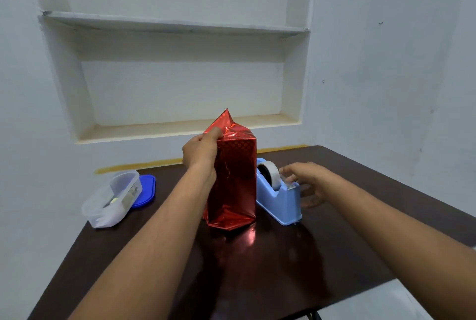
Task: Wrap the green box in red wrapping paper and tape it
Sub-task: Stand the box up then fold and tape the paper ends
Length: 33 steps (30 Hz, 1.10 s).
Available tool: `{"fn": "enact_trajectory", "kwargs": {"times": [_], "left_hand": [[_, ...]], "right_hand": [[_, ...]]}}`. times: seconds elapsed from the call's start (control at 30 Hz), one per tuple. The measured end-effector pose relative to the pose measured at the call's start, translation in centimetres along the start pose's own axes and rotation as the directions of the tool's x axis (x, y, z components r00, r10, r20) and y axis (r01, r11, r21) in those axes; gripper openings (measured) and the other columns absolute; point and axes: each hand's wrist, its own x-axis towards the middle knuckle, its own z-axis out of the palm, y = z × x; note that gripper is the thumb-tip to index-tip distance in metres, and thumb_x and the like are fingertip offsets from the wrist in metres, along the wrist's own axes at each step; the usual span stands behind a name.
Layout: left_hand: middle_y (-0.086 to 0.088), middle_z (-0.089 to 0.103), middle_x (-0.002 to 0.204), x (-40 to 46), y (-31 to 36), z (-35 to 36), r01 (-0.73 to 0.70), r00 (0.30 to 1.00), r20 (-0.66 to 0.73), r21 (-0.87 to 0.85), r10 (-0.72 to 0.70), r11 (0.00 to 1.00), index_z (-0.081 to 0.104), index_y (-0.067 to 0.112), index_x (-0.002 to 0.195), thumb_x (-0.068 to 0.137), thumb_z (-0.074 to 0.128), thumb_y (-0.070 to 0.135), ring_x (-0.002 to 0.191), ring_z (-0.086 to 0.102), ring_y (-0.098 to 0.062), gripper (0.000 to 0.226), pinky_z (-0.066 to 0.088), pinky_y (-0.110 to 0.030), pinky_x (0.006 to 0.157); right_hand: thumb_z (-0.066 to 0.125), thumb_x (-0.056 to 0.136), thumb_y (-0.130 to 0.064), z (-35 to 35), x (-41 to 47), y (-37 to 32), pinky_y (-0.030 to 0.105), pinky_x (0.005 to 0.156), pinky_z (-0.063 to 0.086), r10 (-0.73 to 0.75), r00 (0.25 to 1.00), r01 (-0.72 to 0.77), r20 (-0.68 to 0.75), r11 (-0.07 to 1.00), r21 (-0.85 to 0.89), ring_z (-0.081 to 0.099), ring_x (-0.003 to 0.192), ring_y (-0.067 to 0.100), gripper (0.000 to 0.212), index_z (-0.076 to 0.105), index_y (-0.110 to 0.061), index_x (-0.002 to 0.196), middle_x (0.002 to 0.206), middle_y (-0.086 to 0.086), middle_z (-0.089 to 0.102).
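The box stands upright in the middle of the dark table, fully covered in shiny red wrapping paper (235, 178); no green shows. A pointed flap of paper sticks up at its top. My left hand (201, 151) grips the upper left edge of the wrapped box, thumb pressed on the folded paper. Right of the box sits a light blue tape dispenser (282, 197) with a white tape roll (269, 171). My right hand (307, 180) reaches over the dispenser's cutter end, fingers pinching at the tape end.
A clear plastic container (112, 200) stands at the table's left edge, its blue lid (146, 189) lying behind it. The dark table (257, 268) ends close to the white wall with a recessed shelf niche (180, 83).
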Motion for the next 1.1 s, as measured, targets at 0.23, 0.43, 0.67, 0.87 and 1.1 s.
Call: {"fn": "enact_trajectory", "kwargs": {"times": [0.23, 0.43, 0.67, 0.87, 1.1], "left_hand": [[-0.002, 0.071, 0.076, 0.2, -0.1, -0.2, -0.008, 1.0, 0.001, 0.01, 0.008, 1.0, 0.075, 0.017, 0.076, 0.061, 0.081, 0.036, 0.074, 0.068, -0.026, 0.025, 0.06, -0.038, 0.071], [-0.004, 0.071, 0.079, 0.4, -0.2, -0.2, 0.002, 1.0, 0.017, 0.0, -0.002, 1.0, 0.072, 0.019, 0.07, 0.065, 0.082, 0.033, 0.074, 0.068, -0.026, 0.018, 0.063, -0.047, 0.078], [-0.005, 0.074, 0.082, 0.3, -0.1, -0.1, -0.006, 1.0, 0.008, -0.001, 0.006, 1.0, 0.075, 0.019, 0.075, 0.063, 0.081, 0.036, 0.076, 0.07, -0.026, 0.021, 0.064, -0.045, 0.078], [-0.006, 0.074, 0.082, 0.2, 0.0, -0.2, 0.009, 1.0, 0.024, -0.011, -0.009, 1.0, 0.076, 0.019, 0.076, 0.058, 0.082, 0.037, 0.075, 0.071, -0.028, 0.026, 0.066, -0.051, 0.077], [-0.005, 0.073, 0.08, -0.2, 0.1, -0.4, 0.007, 0.999, 0.038, -0.007, -0.007, 1.0, 0.076, 0.018, 0.073, 0.057, 0.082, 0.038, 0.073, 0.071, -0.028, 0.026, 0.065, -0.056, 0.078]], "right_hand": [[0.072, 0.096, -0.028, 0.2, 1.2, -1.1, 0.061, 0.062, 0.062, 0.126, 0.969, -0.13, 0.214, 0.992, 0.006, 0.059, 0.103, 0.04, 0.041, 0.059, 0.0, 0.124, 0.125, 0.016, 0.052], [0.057, 0.104, -0.016, -0.3, 0.6, -1.7, 0.08, 0.076, 0.049, 0.03, 0.96, -0.112, 0.277, 0.952, 0.286, 0.025, 0.15, 0.042, 0.018, 0.07, -0.005, 0.111, 0.15, 0.017, 0.046], [0.05, 0.097, -0.002, 0.2, -0.3, -0.2, 0.077, 0.062, 0.053, -0.073, 0.984, -0.006, 0.165, 0.899, 0.439, 0.045, 0.13, 0.033, 0.023, 0.066, -0.006, 0.114, 0.119, 0.012, 0.063], [0.048, 0.079, -0.002, 1.3, -0.9, 1.0, 0.074, 0.065, 0.055, -0.124, 0.992, 0.078, 0.037, 0.801, 0.593, 0.054, 0.094, 0.03, 0.022, 0.064, -0.007, 0.093, 0.082, 0.011, 0.057], [0.058, 0.07, 0.002, 3.7, -0.9, 4.9, 0.056, 0.071, 0.064, -0.134, 0.979, 0.203, -0.153, 0.711, 0.673, 0.064, 0.095, 0.03, 0.028, 0.074, 0.004, 0.093, 0.093, 0.005, 0.072]]}}
